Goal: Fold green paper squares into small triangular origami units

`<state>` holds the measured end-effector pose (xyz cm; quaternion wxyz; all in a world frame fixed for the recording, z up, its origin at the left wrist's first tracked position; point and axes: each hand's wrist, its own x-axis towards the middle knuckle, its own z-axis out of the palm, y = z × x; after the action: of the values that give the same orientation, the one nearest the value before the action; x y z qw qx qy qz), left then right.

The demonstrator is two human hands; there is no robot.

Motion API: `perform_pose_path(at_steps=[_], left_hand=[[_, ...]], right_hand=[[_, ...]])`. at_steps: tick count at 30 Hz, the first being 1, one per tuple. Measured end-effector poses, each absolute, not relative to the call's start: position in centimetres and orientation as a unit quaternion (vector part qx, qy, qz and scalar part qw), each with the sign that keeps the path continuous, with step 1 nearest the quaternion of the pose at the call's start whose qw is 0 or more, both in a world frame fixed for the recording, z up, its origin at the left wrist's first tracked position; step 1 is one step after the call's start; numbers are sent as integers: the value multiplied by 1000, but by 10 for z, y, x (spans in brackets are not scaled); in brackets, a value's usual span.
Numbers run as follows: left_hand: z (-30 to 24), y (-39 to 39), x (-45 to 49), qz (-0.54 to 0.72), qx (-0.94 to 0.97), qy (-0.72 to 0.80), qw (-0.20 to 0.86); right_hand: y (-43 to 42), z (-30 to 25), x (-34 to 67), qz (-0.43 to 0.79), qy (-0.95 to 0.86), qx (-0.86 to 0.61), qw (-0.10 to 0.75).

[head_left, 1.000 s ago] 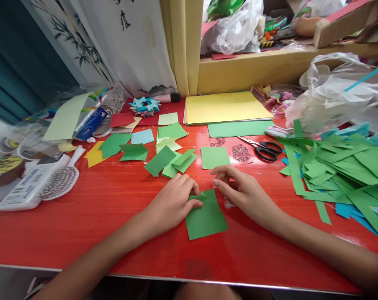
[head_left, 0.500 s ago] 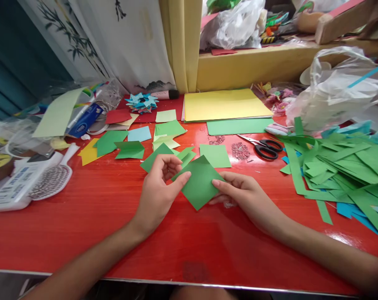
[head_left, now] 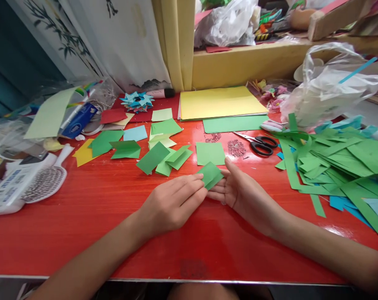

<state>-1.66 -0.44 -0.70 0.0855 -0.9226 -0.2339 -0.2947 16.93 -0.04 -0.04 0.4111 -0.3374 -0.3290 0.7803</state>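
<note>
The left hand [head_left: 174, 204] comes in back upward, fingers stretched to the right and closed on the left edge of a small folded piece of green paper [head_left: 211, 174]; its thumb is hidden, so how firmly it pinches cannot be told. The folded paper sits between the two hands, near the middle of the glossy red table [head_left: 239, 258]. The right hand [head_left: 245, 196] is open, palm turned left, thumb raised well apart from the extended fingers, whose tips touch the paper's right side. Counted from left to right there are one white paddle hairbrush [head_left: 46, 183], one pale-blue paper rectangle [head_left: 135, 133], one spiky blue paper ring [head_left: 131, 103], one flat light-green paper square [head_left: 210, 153] just beyond the folded paper, one pair of black-handled scissors [head_left: 260, 148] and a heap of green paper strips [head_left: 348, 160] too tangled to count.
</note>
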Motion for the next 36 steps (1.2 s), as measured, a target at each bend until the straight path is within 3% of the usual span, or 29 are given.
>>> perform_pose_path(at_steps=[4,10,18,36], left_hand=[[-6,-7,-13,-251,-941,-225,17],[8,-11,-4,-353,-845,-375,-143],[11,-8,-2,-314,-730,-474,-379],[14,-9,-1,-346,-635,-524,-451]], right_hand=[[-2,-3,170,685,-438,-407,416],[-7,2,170,539,-603,-470,353],[-13,4,167,533,-615,-454,361],[-12,2,169,531,-614,-463,356]])
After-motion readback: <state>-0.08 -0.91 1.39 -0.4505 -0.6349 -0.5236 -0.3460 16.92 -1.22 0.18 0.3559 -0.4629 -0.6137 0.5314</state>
